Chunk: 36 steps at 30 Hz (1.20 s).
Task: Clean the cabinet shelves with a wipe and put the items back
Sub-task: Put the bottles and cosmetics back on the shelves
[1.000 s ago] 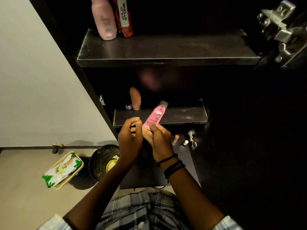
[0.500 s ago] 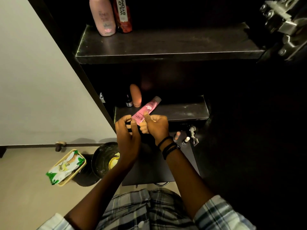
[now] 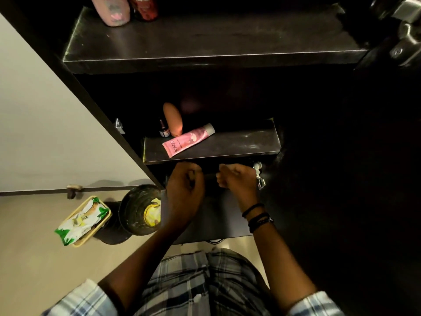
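Head view: left hand (image 3: 185, 187) and right hand (image 3: 237, 179) both curled just below the lower shelf (image 3: 239, 144), seemingly empty, though the light is poor. Beyond them the pink tube (image 3: 189, 140), held a moment ago, now lies released on that shelf beside the brown bottle (image 3: 173, 119). One item returned.

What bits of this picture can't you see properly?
Head view:
- Pink bottle and red bottle: tops cut off by the top edge.
- Small dark bottle: label too small.
- Left hand, right hand: curled fingers hide whether they hold anything.
- Cabinet's right side: too dark.
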Tool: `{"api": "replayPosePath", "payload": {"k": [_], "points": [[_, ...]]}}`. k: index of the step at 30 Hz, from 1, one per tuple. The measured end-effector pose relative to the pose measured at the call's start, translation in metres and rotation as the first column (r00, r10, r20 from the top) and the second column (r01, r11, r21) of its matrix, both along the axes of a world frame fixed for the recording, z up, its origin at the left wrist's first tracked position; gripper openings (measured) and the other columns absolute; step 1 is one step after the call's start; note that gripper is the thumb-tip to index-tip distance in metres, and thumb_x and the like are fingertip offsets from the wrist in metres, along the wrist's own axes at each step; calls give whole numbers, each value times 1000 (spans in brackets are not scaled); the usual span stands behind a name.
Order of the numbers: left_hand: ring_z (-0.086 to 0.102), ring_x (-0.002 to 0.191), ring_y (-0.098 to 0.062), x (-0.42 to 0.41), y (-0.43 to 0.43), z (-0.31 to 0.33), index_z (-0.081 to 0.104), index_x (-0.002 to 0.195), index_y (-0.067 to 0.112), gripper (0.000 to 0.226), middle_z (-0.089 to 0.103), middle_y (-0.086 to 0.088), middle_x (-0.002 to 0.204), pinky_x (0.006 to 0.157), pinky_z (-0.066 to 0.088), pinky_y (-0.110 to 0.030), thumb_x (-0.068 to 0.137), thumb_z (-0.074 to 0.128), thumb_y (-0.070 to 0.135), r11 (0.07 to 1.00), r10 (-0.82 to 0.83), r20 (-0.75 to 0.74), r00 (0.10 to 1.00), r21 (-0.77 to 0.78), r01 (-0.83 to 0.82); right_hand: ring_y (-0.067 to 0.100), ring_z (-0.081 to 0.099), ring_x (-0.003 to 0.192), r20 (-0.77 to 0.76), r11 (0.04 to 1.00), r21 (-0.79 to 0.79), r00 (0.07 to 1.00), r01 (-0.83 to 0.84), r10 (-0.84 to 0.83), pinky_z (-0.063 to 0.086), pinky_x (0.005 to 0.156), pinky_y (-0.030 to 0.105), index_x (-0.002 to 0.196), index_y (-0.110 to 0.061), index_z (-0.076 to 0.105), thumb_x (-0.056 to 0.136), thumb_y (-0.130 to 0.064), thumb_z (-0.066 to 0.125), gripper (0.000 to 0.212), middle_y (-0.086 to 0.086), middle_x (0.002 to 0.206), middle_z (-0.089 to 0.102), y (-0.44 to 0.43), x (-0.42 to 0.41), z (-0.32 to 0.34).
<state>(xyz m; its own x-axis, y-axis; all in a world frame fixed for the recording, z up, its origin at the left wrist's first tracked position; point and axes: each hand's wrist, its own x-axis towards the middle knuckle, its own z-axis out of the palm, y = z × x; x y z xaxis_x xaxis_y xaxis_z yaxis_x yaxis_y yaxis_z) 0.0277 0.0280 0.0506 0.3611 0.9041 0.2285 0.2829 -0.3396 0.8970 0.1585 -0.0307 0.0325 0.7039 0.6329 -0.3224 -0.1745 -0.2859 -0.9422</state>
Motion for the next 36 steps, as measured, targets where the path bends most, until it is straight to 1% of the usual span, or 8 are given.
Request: {"api": "replayPosePath", "payload": {"k": [4,10,16,23,26,29,32,36], "points": [[56,71,-15,27,-6,-32,60,88,23,8,61,-1,85,64,48,-29,84,60,16,986,-152,-233,961,30,164,26,67,86,411,954,-262,911,145,-26,53,78,31,92,-6,70,82,-7,69,11,12,92,71,-35,24,-35],[54,112,-33,73,-5,-97,49,132,12,50,52,-15,128,95,47,-44,82,54,15,847,-507,-503,700,-138,514,39,58,109,559,856,-518,753,-12,348,49,93,42,129,-8,52,84,-4,58,45,15,136,46,-43,49,-73],[40,131,-30,121,1,-141,36,142,18,59,32,-8,150,107,35,-39,86,54,11,814,-547,-603,581,-223,536,36,58,101,600,749,-661,570,-42,561,53,84,43,129,-11,49,90,-3,49,40,12,136,43,-32,65,-103],[61,98,-36,124,7,-145,64,98,10,17,63,-15,107,82,46,-39,92,49,16,849,-464,-628,625,-112,517,38,59,103,529,678,-735,617,-9,582,50,83,43,117,-5,55,96,-7,44,24,17,125,51,-39,63,-128],[62,96,-38,99,4,-128,66,97,5,27,65,-18,102,81,46,-42,89,45,21,832,-493,-555,670,-78,549,40,60,99,522,717,-697,691,9,499,50,82,43,108,-5,59,95,-8,44,20,18,116,56,-50,48,-110],[63,98,-36,64,-3,-105,66,106,3,55,69,-17,102,82,50,-43,85,32,41,798,-546,-471,693,-42,601,41,60,91,561,811,-583,746,48,359,48,76,43,94,-6,60,92,-14,49,14,20,103,61,-62,26,-79],[63,99,-30,37,-3,-78,70,96,3,39,68,-15,103,82,52,-44,85,46,33,807,-533,-400,746,24,590,32,61,84,620,910,-409,751,64,226,43,71,33,87,-10,62,88,-19,59,10,12,91,64,-68,7,-45],[61,90,-25,8,-3,-20,59,104,10,43,64,-6,99,76,47,-37,85,32,38,891,-441,-271,856,-15,454,15,63,81,603,977,-193,796,91,45,52,74,31,87,-21,64,87,-27,64,6,-2,87,66,-65,-17,-5]]}}
